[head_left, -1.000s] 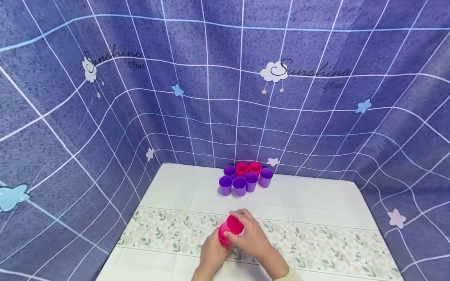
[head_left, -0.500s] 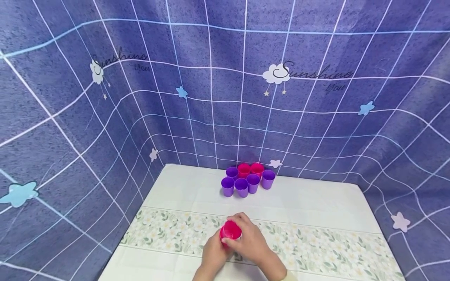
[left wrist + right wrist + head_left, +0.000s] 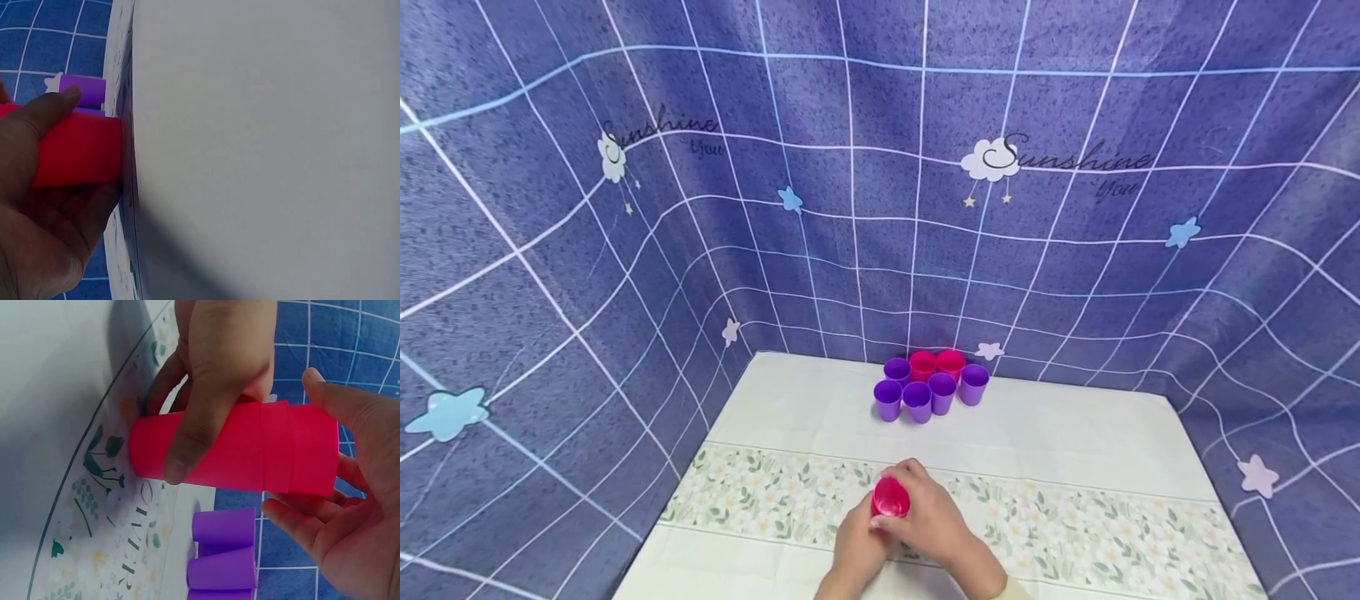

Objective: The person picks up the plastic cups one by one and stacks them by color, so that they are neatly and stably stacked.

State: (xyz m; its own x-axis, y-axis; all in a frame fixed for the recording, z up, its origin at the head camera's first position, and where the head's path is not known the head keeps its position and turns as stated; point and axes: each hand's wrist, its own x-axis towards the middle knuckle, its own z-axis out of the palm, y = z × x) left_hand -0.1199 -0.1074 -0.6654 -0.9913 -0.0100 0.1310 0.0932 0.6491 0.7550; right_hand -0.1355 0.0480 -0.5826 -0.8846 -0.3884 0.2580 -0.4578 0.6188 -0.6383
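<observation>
Just in front of me, in the head view, both hands are around a nested stack of pink-red plastic cups (image 3: 891, 497), its open mouth tilted toward me. My left hand (image 3: 861, 542) grips the lower part; the right wrist view shows its thumb laid across the side of the cup stack (image 3: 244, 450). My right hand (image 3: 928, 512) holds the top cup near its rim, thumb on one side and fingers on the other. Two rim lines show close together on the stack's side. In the left wrist view the stack's base end stands close to the tablecloth.
At the table's back edge stands a cluster of upright cups: several purple cups (image 3: 917, 402) and two pink-red cups (image 3: 922, 365). A white tablecloth (image 3: 1075, 433) with a floral band covers the table. Blue grid-patterned curtains (image 3: 850, 167) hang behind and along both sides.
The right hand has pushed the upper pink-red cup down into the stack, so it sits deeper now. Both hands stay together at the same spot; the head view has shifted slightly.
</observation>
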